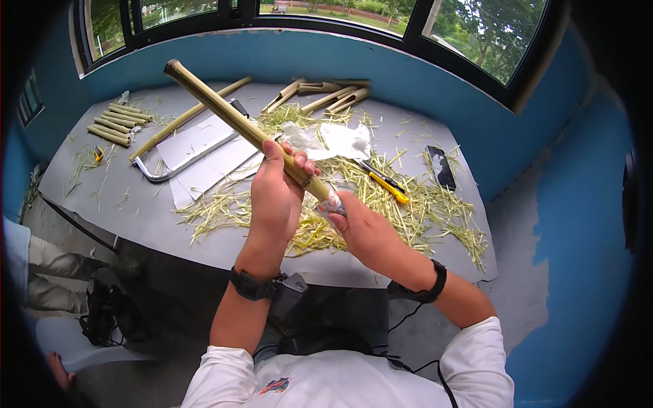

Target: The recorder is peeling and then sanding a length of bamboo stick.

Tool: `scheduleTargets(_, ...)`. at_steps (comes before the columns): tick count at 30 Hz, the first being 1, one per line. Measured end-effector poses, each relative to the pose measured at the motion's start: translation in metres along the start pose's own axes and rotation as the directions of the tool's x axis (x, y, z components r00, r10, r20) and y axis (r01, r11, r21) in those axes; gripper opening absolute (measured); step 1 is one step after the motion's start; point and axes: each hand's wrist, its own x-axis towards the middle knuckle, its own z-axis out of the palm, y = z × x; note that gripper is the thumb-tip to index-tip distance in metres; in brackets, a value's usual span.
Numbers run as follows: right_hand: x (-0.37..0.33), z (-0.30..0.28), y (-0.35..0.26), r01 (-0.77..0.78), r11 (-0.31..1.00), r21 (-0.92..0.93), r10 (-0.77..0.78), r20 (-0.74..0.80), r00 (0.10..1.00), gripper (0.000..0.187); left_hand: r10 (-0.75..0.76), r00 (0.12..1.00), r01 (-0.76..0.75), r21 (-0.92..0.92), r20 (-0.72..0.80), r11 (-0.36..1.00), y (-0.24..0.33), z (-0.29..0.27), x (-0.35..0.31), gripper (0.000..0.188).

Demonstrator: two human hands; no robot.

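A long bamboo pole (224,109) slants across the table, its far end raised toward the upper left. My left hand (275,190) is wrapped round the pole below its middle, thumb on top. At the near end, my right hand (367,228) grips a crumpled white piece with reddish marks (331,203), which surrounds the bamboo there; whether it is paper or plastic I cannot tell. Pale green bamboo shavings (313,234) lie beneath both hands. A yellow-and-black utility knife (389,188) rests on the shavings beyond my right hand.
Crumpled white tissue (343,141), a phone (442,168) and cut bamboo pieces (347,100) lie on the grey table (136,217). A hacksaw (187,162) sits on white paper beside another pole (183,122). Short bamboo tubes (115,124) are lined up at left, near a small yellow cutter (98,154). Another person's legs (58,272) show at left.
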Motion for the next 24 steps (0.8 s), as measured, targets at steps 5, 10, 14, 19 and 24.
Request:
scheduleTargets(5, -0.005, -0.019, 0.012, -0.052, 0.96, 0.274, -0.009, 0.216, 0.976, 0.037, -0.054, 0.984, 0.081, -0.156, 0.172, 0.984, 0.007, 0.006, -0.006, 0.038)
scheduleTargets(10, -0.004, -0.039, 0.007, -0.34, 0.796, 0.502, 0.097, 0.449, 0.888, 0.043, 0.017, 0.971, 0.036, -0.215, 0.238, 0.976, 0.003, 0.006, -0.005, 0.034)
scheduleTargets(14, 0.004, -0.032, 0.007, -0.105, 0.949, 0.297, 0.043, 0.211, 0.977, 0.039, 0.043, 0.995, -0.037, -0.065, 0.087, 0.997, -0.023, 0.027, -0.014, 0.032)
scheduleTargets(19, -0.003, -0.02, 0.005, 0.022, 0.995, 0.098, -0.03, 0.08, 0.996, 0.038, 0.059, 0.998, -0.059, -0.012, -0.039, 0.998, -0.021, 0.038, -0.018, 0.03)
scheduleTargets(24, -0.019, -0.033, 0.013, -0.024, 0.971, 0.24, -0.04, 0.257, 0.966, 0.039, 0.071, 0.996, -0.078, -0.146, -0.053, 0.986, 0.014, 0.014, 0.001, 0.032)
